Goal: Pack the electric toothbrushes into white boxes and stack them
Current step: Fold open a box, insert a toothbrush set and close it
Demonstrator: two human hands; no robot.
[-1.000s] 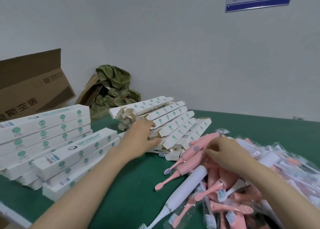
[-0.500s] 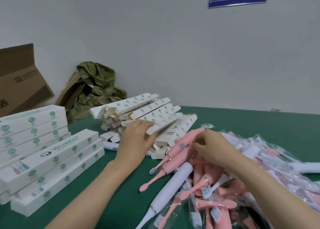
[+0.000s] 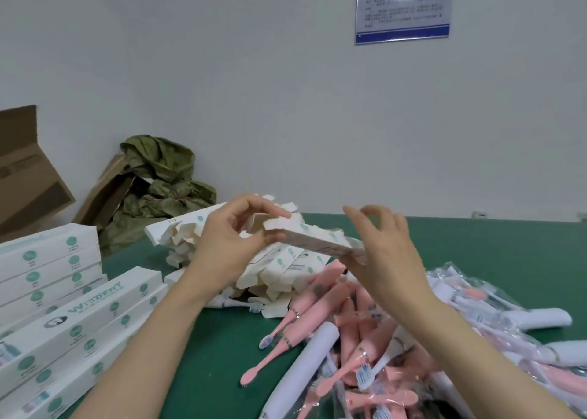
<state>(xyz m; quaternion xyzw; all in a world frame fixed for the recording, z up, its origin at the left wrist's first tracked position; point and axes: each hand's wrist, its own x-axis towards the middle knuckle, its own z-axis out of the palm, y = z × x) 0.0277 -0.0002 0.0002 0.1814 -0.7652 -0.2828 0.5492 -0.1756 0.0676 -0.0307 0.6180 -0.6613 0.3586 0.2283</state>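
The green table top [image 3: 222, 355] runs up to a plain white wall [image 3: 254, 85]. High on the wall hangs a shiny notice with a blue edge [image 3: 403, 5] (the writing is too small to read). At the far left sits a brown cardboard carton [image 3: 22, 177]. Next to it, a crumpled green cloth bag [image 3: 158, 177] leans on the wall.

On the left of the table lies a neat stack of shut white boxes with green dots [image 3: 79, 317]. In the middle is a messy heap of flat white boxes [image 3: 286, 269]. On the right is a big pile of pink electric toothbrushes [image 3: 320, 294], some in clear plastic wrappers [image 3: 470, 288]. A white toothbrush handle [image 3: 305, 364] lies on the near side of the pile.

Both arms reach over the table and hide part of the heap. The left hand [image 3: 228, 244] pinches one end of a flat white box [image 3: 317, 240] and holds it up over the heap. The right hand [image 3: 387, 253] is at the box's other end, with its fingers loose and a bit spread, gripping nothing.
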